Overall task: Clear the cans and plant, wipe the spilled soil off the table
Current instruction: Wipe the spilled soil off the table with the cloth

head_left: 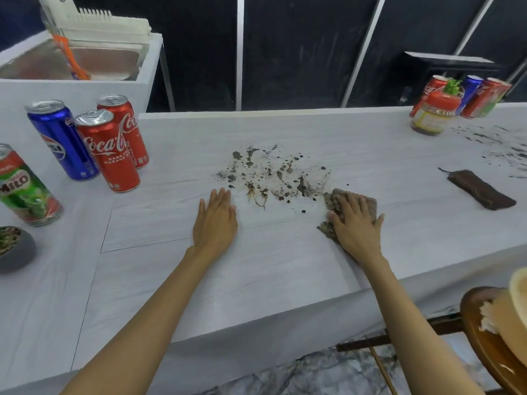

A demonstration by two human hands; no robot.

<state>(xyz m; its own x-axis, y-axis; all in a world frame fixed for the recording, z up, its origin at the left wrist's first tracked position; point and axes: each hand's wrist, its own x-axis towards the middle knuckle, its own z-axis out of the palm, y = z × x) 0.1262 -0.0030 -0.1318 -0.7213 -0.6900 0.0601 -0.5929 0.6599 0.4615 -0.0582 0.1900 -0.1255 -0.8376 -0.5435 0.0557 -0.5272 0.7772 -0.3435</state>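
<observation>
Table (285, 266) first: long white surface w/ faint wood grain, running left to right across nearly everything I see. Behind its left end sits a white sink unit (85, 61) w/ a pale dish rack (108, 22) on top and an orange-handled brush (70, 57) leaning in the basin.

Spilled soil (273, 175) lies mid-table, dark specks and clumps w/ a few rootlets at the near edge, between my two hands. More dark scatter (507, 149) shows far right.

Cans are grouped at the left end, well apart from the soil: a blue Pepsi can (61, 138), two red Coca-Cola cans (109, 151) (125, 129) standing just beside each other, and a green Milo can (25, 186) nearest me. Plant (12, 248) in its grey pot sits at the left edge, only partly in view.

Far right there's another cluster: cans (482, 95) and a red-lidded jar (435, 114) w/ a green sprig, all blurred. A dark brown cloth (482, 189) lies flat nearby, untouched.

My left hand (215, 220) is flat on the bare table, palm down, fingers together, holding nothing, just left of the soil. My right hand (353, 220) presses flat, fingers spread, on a brownish rag (339, 206) at the soil's right edge; rag touches the outermost specks.
</observation>
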